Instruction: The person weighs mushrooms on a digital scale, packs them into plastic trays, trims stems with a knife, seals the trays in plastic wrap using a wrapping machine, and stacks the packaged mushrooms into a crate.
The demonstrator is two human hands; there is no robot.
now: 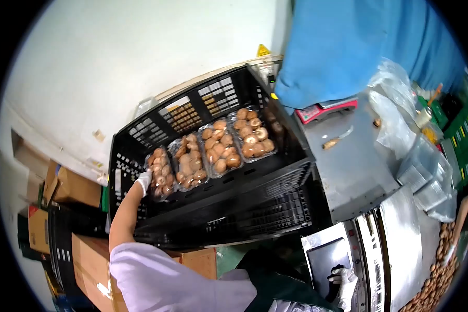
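Observation:
My left hand (144,182), in a white glove, grips the left edge of a clear-wrapped tray of brown mushrooms (161,174); some of its fingers are hidden. That pack lies leftmost in a row inside a black plastic crate (213,187). To its right are three more wrapped packs of mushrooms: one beside it (190,164), a middle one (221,148) and a right one (254,134). My right hand (344,286), gloved in white, rests over the dark plate (327,260) of a metal machine, fingers slightly bent and apart, holding nothing visible.
A grey metal table (343,171) carries a knife (337,139), a red scale (325,109) and clear plastic trays (426,169). Loose mushrooms (437,281) lie at lower right near another person's arm (464,213). Cardboard boxes (91,260) stand at left.

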